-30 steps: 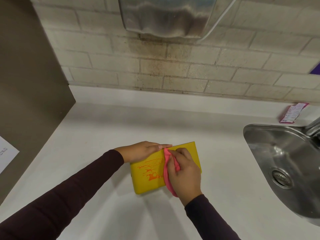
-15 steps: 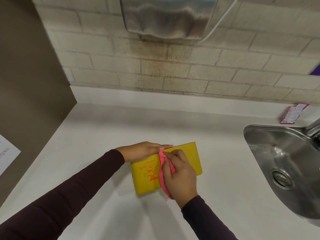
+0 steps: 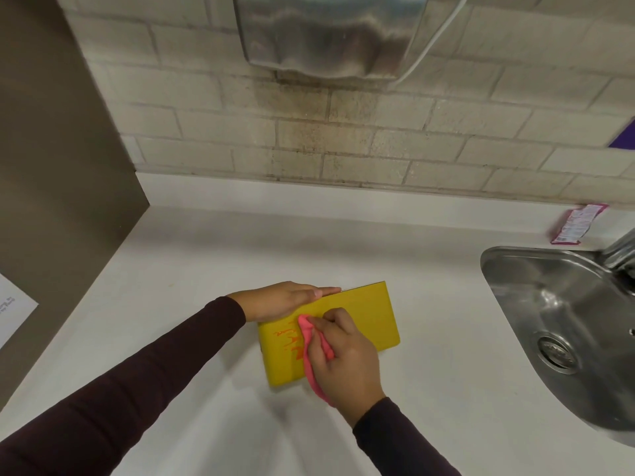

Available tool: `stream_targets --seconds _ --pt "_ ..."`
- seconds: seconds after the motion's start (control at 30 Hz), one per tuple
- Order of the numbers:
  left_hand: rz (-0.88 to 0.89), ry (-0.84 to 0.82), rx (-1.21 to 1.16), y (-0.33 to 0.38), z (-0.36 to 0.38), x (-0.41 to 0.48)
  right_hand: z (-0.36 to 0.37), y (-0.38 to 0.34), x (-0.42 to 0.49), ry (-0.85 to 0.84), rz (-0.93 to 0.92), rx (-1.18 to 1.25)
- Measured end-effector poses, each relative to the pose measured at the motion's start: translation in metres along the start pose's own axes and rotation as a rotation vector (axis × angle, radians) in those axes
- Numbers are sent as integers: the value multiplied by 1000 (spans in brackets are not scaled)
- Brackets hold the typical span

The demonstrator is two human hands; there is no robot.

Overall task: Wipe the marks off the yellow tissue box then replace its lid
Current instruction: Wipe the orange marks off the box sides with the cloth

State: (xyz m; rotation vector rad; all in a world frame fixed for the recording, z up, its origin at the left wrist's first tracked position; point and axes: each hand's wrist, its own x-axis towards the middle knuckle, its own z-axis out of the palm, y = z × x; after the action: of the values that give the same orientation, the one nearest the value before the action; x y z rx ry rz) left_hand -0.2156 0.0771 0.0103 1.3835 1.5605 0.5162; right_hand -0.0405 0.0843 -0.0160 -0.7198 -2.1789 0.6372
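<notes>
The yellow tissue box (image 3: 371,317) lies flat on the white counter (image 3: 206,255), with orange marks (image 3: 290,341) on its left half. My left hand (image 3: 285,300) rests flat along the box's far left edge, fingers straight, pressing it down. My right hand (image 3: 343,359) is closed on a pink cloth (image 3: 311,352) and presses it onto the box's top, just right of the orange marks. The cloth's tail hangs past the box's near edge. No lid is in view.
A steel sink (image 3: 563,324) with a drain is set in the counter at the right. A pink wrapper (image 3: 577,223) leans on the ledge behind it. A steel hand dryer (image 3: 330,32) hangs on the brick wall above. A brown partition (image 3: 51,187) stands at the left.
My right hand has slid the pink cloth leftward across the box top, over more of the orange marks. Fewer marks show now. My left hand and the box have stayed in place.
</notes>
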Motion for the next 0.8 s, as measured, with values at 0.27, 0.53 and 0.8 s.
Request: stream_targets --seconds 0.27,0.53,0.8 --pt "-16 -5 -6 1 1 -1 -10 15 4 109 142 2" --pt "8 -5 2 -1 0 0 -2 3 0 -6 29 9" --pt "-16 -1 -5 1 -2 0 -7 16 14 95 133 -3"
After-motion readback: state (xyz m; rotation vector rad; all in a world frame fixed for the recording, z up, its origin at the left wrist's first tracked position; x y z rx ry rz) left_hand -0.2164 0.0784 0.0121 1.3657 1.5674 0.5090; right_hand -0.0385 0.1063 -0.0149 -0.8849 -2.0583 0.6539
